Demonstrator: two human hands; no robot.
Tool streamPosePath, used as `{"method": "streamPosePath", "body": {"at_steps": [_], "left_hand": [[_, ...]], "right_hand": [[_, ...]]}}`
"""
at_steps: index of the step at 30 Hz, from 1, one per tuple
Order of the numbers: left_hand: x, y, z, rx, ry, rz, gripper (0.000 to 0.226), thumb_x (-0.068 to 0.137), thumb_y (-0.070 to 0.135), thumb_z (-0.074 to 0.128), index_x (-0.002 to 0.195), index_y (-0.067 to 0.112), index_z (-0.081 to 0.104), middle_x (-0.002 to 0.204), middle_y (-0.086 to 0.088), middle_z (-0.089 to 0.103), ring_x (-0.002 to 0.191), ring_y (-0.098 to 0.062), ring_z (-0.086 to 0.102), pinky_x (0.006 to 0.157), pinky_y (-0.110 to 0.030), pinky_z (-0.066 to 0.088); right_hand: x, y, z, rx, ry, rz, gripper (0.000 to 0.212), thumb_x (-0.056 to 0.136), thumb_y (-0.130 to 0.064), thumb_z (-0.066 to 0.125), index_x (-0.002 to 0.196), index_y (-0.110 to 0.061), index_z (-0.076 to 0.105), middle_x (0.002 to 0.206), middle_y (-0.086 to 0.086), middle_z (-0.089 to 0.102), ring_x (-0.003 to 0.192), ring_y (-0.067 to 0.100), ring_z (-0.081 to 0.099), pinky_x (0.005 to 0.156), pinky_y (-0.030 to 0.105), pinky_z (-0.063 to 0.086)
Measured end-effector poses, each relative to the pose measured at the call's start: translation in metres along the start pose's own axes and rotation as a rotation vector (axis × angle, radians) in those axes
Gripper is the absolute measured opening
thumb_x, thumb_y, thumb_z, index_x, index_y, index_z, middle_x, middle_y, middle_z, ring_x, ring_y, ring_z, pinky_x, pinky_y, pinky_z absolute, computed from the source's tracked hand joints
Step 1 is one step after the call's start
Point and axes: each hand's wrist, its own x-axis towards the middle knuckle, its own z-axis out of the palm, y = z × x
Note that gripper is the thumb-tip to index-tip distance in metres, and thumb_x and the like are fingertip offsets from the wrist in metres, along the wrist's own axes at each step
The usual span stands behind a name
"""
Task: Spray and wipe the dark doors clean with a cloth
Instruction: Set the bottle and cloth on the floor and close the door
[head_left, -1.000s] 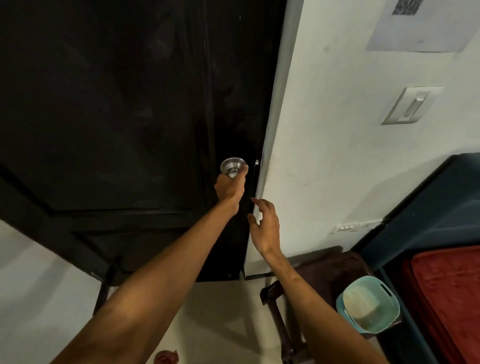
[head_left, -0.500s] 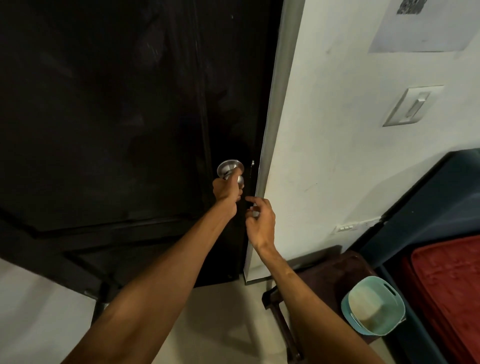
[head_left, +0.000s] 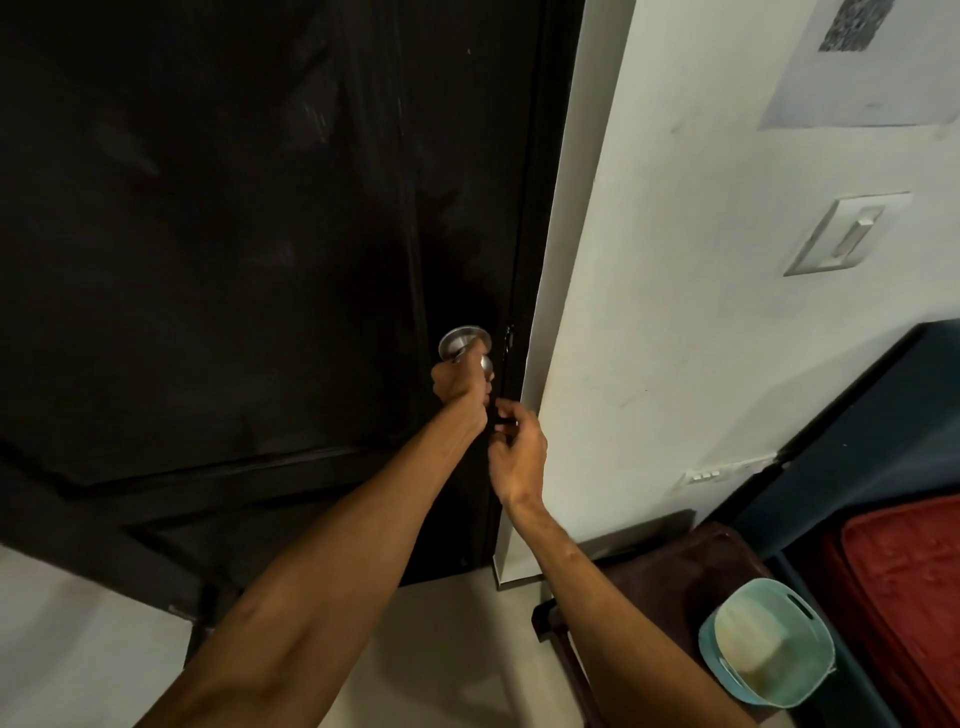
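Observation:
A tall dark door (head_left: 234, 234) fills the left and middle of the head view, its surface showing faint smears. At its right edge sits a round silver knob (head_left: 460, 338). My left hand (head_left: 460, 387) grips that knob from below. Just to the right, my right hand (head_left: 519, 457) is at the door's edge under the latch, with its thumb and curled fingertips pinching the edge. No cloth or spray bottle is in view.
A white wall (head_left: 675, 312) with a light switch (head_left: 847, 234) and a taped paper (head_left: 857, 67) stands right of the door. Below are a dark wooden stool (head_left: 665, 571), a teal basket (head_left: 707, 642) and a red mattress (head_left: 909, 597).
My right hand has moved up and left to the door's edge and its fingers have curled from open. My left hand has kept hold of the knob.

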Motion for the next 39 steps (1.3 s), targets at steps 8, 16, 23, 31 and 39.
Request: {"method": "streamPosePath", "body": {"at_steps": [8,16,23,31,39], "left_hand": [[-0.007,0.008,-0.016,0.093,-0.133,-0.022,0.046,0.096,0.039,0.071,0.125,0.005,0.062,0.081,-0.007,0.068,0.051,-0.009,0.055,0.042,-0.019,0.040],[-0.039,0.011,-0.060,0.323,-0.183,0.128,0.043,0.096,0.056,0.066,0.115,0.018,0.063,0.117,-0.012,0.070,0.098,-0.027,0.074,0.081,-0.039,0.063],[-0.094,0.010,-0.117,0.551,-0.138,0.434,0.060,0.100,0.052,0.062,0.145,0.015,0.049,0.139,-0.006,0.060,0.118,-0.017,0.061,0.091,-0.029,0.052],[-0.165,-0.026,-0.223,0.814,-0.081,0.706,0.066,0.100,0.048,0.065,0.154,0.021,0.039,0.160,-0.002,0.045,0.145,-0.019,0.045,0.114,-0.040,0.042],[-0.212,-0.137,-0.377,1.007,0.072,0.519,0.072,0.098,0.045,0.068,0.157,0.015,0.040,0.158,-0.013,0.048,0.146,-0.030,0.046,0.116,-0.043,0.043]], "right_hand": [[-0.014,-0.007,-0.006,-0.027,-0.026,0.001,0.055,0.088,0.015,0.054,0.134,-0.014,0.058,0.126,-0.001,0.058,0.108,0.010,0.059,0.092,0.016,0.051],[-0.029,-0.028,-0.028,-0.082,-0.057,-0.055,0.056,0.094,0.008,0.055,0.145,-0.013,0.050,0.141,0.002,0.056,0.113,0.011,0.056,0.100,0.024,0.049],[-0.052,-0.043,-0.041,-0.199,-0.110,-0.184,0.053,0.100,-0.012,0.058,0.151,-0.016,0.044,0.150,0.005,0.051,0.139,0.023,0.047,0.117,0.044,0.040],[-0.111,-0.038,-0.057,-0.348,-0.220,-0.333,0.055,0.102,-0.023,0.059,0.154,-0.020,0.040,0.161,0.006,0.034,0.148,0.025,0.031,0.117,0.033,0.025],[-0.230,0.024,-0.009,-0.437,-0.481,-0.214,0.058,0.101,-0.024,0.061,0.154,-0.022,0.039,0.159,0.003,0.034,0.144,0.021,0.034,0.112,0.029,0.031]]}}
